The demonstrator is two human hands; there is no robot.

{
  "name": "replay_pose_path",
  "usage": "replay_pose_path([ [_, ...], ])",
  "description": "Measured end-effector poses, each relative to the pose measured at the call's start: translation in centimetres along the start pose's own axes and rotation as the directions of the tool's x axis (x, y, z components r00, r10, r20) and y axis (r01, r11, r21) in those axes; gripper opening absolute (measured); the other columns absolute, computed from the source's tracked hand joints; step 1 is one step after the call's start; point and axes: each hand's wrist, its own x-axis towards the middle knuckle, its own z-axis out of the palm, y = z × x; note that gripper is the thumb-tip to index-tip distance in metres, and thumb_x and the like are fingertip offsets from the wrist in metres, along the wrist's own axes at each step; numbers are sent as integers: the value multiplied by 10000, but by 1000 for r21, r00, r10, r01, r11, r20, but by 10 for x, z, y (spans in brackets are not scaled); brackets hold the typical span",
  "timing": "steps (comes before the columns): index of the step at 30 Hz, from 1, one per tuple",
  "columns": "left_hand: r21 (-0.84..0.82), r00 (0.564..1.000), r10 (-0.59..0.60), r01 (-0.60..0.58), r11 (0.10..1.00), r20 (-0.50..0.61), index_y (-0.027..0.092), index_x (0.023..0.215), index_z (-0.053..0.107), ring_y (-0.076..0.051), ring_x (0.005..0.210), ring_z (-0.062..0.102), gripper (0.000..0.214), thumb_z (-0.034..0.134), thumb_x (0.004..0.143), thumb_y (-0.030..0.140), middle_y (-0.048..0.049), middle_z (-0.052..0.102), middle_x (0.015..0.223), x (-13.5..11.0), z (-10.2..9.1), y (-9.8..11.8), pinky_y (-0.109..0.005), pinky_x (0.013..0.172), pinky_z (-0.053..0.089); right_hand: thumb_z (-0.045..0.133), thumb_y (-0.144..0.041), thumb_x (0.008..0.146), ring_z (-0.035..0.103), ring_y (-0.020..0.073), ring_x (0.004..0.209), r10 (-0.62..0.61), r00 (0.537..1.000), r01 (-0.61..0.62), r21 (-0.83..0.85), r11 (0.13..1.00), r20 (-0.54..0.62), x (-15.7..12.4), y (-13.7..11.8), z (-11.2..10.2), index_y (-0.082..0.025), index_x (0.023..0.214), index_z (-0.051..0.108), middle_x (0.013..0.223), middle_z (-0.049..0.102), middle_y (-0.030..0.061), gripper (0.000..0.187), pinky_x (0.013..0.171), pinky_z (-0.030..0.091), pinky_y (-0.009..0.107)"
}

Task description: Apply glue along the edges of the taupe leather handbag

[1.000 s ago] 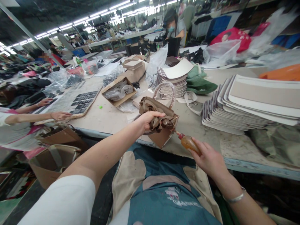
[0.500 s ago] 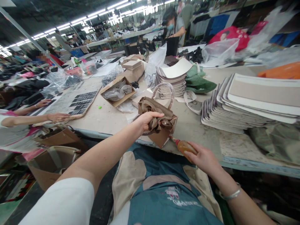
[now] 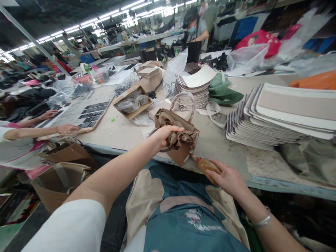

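Note:
My left hand (image 3: 168, 134) is closed on a brown handbag (image 3: 181, 152), gripping it by the crumpled brown lining (image 3: 170, 120) that bulges out of it. The bag lies tilted at the table's front edge, and its wrapped looped handle (image 3: 193, 105) stands up behind. In my right hand (image 3: 227, 176) is a squeeze bottle (image 3: 208, 168) of amber liquid with a red cap. Its tip points up and left and meets the bag's lower right edge; whether it touches there I cannot tell.
Stacks of curved pale panels (image 3: 275, 119) stand on the right, with another stack (image 3: 196, 87) behind the bag. An open cardboard box (image 3: 133, 103) holds clear plastic. At left, a co-worker's hands (image 3: 68, 128) rest near black strips (image 3: 91, 113). Brown bags (image 3: 49, 192) sit below.

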Motion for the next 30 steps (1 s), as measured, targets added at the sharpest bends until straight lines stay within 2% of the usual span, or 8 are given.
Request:
replay_pose_path([
  [6,-13,1000,-10,10,1000,5,85,626,596,-94,355,540,217,527,831,78,-50,645,518,0,1,-1,-179,387,467,478,-469,866,660,301,898,48,998,-50,-67,997,-30,0,0,-3,-213,1255,555,1082,677,96,473,732,509,382],
  [10,-6,1000,2,-2,1000,-17,79,660,607,-84,347,529,168,548,818,83,-57,656,544,0,1,-2,-171,384,458,494,-459,864,661,275,893,2,1000,-3,-17,1000,-22,-1,1,3,-214,1236,566,1070,682,81,451,726,512,354],
  [16,17,1000,0,0,1000,-24,83,681,614,-94,351,532,127,574,800,102,-59,665,559,2,-1,-2,-184,356,451,493,-443,883,642,280,941,1,990,-8,-48,999,-138,-4,3,9,-191,1268,536,1111,653,114,462,778,514,381],
  [20,22,1000,-22,22,1000,-11,78,709,628,-108,364,553,116,573,801,120,-69,677,578,4,-4,-3,-193,348,458,501,-431,890,624,257,990,-60,979,58,-16,998,-196,-5,5,14,-179,1294,507,1157,632,111,476,836,505,362],
  [25,26,1000,-21,21,999,18,81,699,627,-102,374,556,136,558,810,116,-57,666,557,5,-3,-3,-191,371,474,509,-429,894,645,252,915,-43,991,30,-104,994,-130,-2,3,17,-206,1275,523,1091,656,98,441,758,523,345],
  [30,37,1000,-20,20,999,-2,83,699,625,-93,350,533,137,562,813,124,-40,641,519,5,-3,-3,-181,357,459,507,-412,902,652,248,851,-45,975,8,-167,986,-217,-6,2,20,-215,1316,493,1064,650,97,459,716,532,348],
])
